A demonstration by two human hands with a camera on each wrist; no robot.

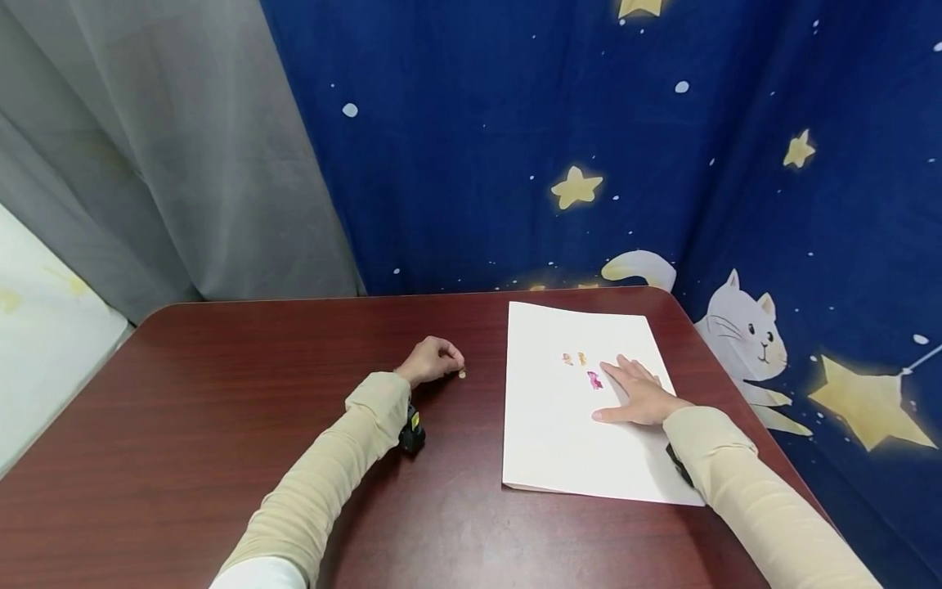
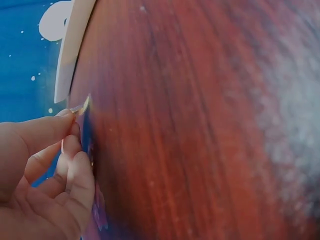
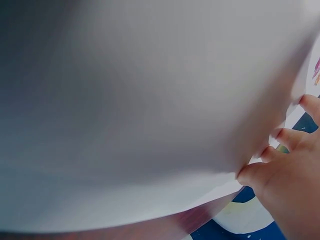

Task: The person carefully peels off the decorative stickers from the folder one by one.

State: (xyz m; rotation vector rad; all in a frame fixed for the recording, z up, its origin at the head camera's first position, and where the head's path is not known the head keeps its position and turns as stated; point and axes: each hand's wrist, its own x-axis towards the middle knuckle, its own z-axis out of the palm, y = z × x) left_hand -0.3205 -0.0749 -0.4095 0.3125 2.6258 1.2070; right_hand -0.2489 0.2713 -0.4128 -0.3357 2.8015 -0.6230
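Note:
My left hand (image 1: 434, 360) is over the table, left of the white paper (image 1: 545, 442). Thumb and fingertip pinch a small, thin, pale sticker (image 1: 462, 375); its yellowish edge (image 2: 85, 106) pokes past the fingertips in the left wrist view. On the paper, my right hand (image 1: 636, 397) rests with fingers spread near the right edge. Beside its fingertips is a pink sticker (image 1: 594, 379). Two small orange-yellow stickers, one on the left (image 1: 567, 359) and one on the right (image 1: 582, 358), sit just above the pink one.
The dark red-brown table (image 1: 243, 393) extends far to the left. A blue star-patterned curtain (image 1: 471, 147) hangs behind it, with a grey curtain (image 1: 184, 147) at the left. The near edge of the paper curls slightly up. A black wrist device (image 1: 412, 433) sits under the left sleeve.

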